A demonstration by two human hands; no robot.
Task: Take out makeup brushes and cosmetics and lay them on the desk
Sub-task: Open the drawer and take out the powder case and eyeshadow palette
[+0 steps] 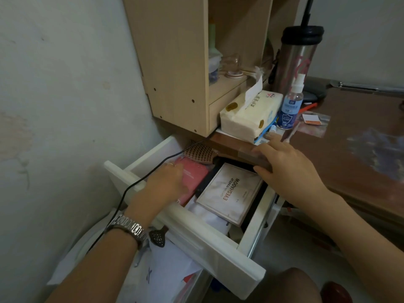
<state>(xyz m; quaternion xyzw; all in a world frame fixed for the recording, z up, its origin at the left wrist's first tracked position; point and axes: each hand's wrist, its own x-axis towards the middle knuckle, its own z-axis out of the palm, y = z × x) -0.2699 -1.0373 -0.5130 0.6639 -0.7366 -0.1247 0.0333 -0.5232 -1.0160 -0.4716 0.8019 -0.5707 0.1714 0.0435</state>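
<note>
A white drawer (pixel 209 243) stands pulled out under the brown desk (pixel 349 149). Inside lies a pale eyeshadow palette (pixel 229 193) marked EYESHADOW, on top of a black flat item. To its left is a pink case (pixel 196 176), and a pink hairbrush (pixel 199 152) sits at the drawer's back. My left hand (pixel 164 184), with a metal watch on the wrist, reaches into the drawer and rests on the pink case; whether it grips it is unclear. My right hand (pixel 288 162) lies over the desk's front edge, fingers curled around it.
On the desk stand a tissue pack (pixel 247 117), a blue-labelled spray bottle (pixel 290 108), a steel tumbler (pixel 297 57) and a wooden shelf unit (pixel 185 62). A black cable (pixel 135 184) runs across the drawer's left side. A lower drawer holds papers (pixel 170 270).
</note>
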